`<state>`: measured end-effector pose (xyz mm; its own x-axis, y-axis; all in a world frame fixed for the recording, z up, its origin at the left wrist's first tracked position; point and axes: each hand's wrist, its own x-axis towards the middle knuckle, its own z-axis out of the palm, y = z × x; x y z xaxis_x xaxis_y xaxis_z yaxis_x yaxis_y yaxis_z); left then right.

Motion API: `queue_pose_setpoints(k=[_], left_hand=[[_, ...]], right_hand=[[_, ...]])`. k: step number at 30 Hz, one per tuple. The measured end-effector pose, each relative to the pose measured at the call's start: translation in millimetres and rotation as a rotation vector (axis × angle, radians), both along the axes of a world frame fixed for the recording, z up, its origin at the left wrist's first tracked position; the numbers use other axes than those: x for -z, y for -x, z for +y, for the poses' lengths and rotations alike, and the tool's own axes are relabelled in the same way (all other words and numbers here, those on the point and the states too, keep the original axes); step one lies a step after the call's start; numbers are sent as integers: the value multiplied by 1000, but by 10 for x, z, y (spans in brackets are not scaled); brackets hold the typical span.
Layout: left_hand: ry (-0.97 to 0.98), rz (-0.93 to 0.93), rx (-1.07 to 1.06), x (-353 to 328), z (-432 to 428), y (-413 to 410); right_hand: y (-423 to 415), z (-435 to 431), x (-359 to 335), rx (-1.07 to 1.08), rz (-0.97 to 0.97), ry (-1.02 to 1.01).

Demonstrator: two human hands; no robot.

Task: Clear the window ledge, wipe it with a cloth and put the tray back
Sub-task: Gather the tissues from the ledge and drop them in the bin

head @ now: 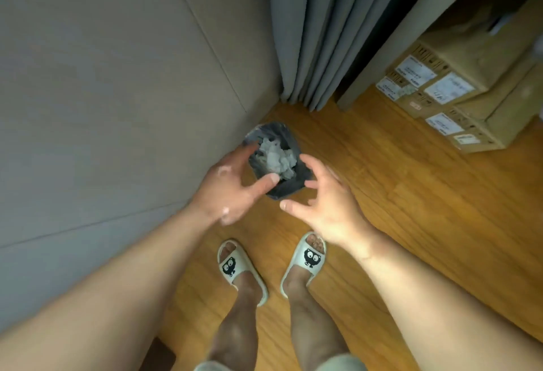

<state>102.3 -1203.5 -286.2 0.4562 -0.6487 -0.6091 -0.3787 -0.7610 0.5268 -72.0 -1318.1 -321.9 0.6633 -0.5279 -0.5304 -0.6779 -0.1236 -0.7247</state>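
Your left hand (230,188) and right hand (326,206) hang spread and empty over the bin (289,187) at your twelve o'clock. Its crumpled paper (276,157) looks light and soft, easy to pinch anywhere.

crumpled white tissue (276,160), heaped in small black-lined bin (291,187), upright on wood floor (382,209), against wall (117,106)

Wall (117,91) and curtain (317,32) crowd the bin (289,187); bare floor (382,194) right.

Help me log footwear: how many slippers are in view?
2. The left slipper is nearer the wall; the right slipper is beside it. Both are worn. More could lie outside the view.
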Motion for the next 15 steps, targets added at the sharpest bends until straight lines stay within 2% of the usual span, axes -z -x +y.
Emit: queue_pose_setpoints(k=[8,15], left_hand=[[-28,-81,29,-1873,1345,573],[-76,-163,-209,-2718,2836,1265]], right_hand=[[106,488,-2017,-602,20,180],[215,1585,-2985,-998,13,288]])
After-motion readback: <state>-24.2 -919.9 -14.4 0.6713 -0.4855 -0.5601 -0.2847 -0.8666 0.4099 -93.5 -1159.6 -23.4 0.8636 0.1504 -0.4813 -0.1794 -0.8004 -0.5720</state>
